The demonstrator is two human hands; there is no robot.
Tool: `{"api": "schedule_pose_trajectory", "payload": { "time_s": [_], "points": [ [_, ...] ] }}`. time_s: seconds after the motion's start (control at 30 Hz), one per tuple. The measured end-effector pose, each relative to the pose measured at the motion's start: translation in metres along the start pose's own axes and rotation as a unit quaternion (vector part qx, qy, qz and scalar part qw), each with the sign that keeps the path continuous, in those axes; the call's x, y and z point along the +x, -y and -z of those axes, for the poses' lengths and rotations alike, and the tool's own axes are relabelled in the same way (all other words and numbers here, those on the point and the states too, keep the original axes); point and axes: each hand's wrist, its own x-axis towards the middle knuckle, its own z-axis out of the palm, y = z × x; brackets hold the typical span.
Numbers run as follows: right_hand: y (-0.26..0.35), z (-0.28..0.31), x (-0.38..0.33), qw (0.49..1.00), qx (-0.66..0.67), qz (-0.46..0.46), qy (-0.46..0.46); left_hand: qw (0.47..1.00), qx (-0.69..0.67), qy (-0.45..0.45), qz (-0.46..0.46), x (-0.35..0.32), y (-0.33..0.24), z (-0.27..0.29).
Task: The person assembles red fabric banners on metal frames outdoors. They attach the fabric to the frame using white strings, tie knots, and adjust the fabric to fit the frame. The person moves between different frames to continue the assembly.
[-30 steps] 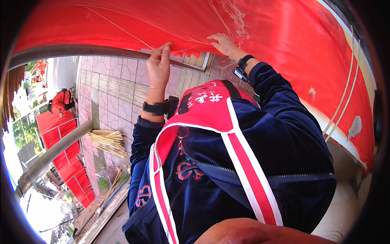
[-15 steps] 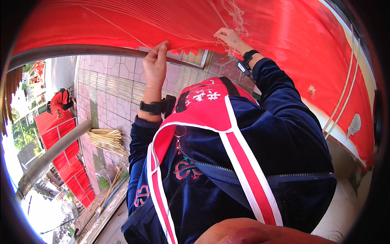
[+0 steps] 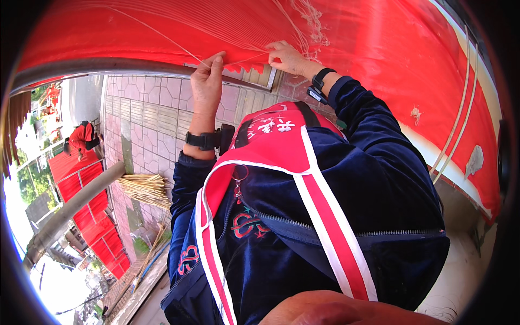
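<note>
At the ragged edge of the red fabric [image 3: 368, 54], pinching a pale thread [image 3: 162, 36] in the left hand [image 3: 207, 84]; with the right hand [image 3: 290, 58] curled nearby, unclear whether gripping. Judged partway: already lined with fine strands [image 3: 233, 33], left with a loose tangle [image 3: 314, 23].

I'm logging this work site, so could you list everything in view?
Red cloth: 1, red, top and right
Threads: many, pale, on the cloth
Pole: 1, grey, upper left
Post: 1, grey, left
Framed cloth: red, left background, count unclear
Co-worker: 1, red top, left background
Sticks: 1 bundle, tan, on paving
Paving: pink and grey, below the hands
Apron: 1, red and white, centre
Jacket: 1, navy, centre
Wristbands: 2, black, one per wrist
Left hand: 1, bare, fingers pinching thread
Right hand: 1, bare, at the cloth's edge
</note>
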Motion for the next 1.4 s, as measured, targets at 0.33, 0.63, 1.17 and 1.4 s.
{"api": "schedule_pose_trajectory", "payload": {
  "time_s": [0.33, 0.63, 1.17, 1.4],
  "points": [
    [-0.046, 0.001, -0.03, 0.985, 0.072, -0.159, -0.003, 0.999, -0.025, -0.022, 0.009, -0.002, 0.002, 0.0],
    [-0.066, -0.035, -0.001, 0.991, 0.036, -0.117, -0.047, 0.999, -0.017, -0.012, 0.028, -0.005, -0.001, 0.0],
    [-0.07, -0.034, -0.012, 0.953, 0.194, -0.231, -0.032, 0.999, -0.015, -0.013, 0.033, -0.003, -0.004, -0.004],
    [-0.071, -0.041, -0.002, 0.934, 0.248, -0.243, -0.082, 0.999, -0.02, -0.013, 0.029, -0.002, -0.004, -0.001]
  ]
}}
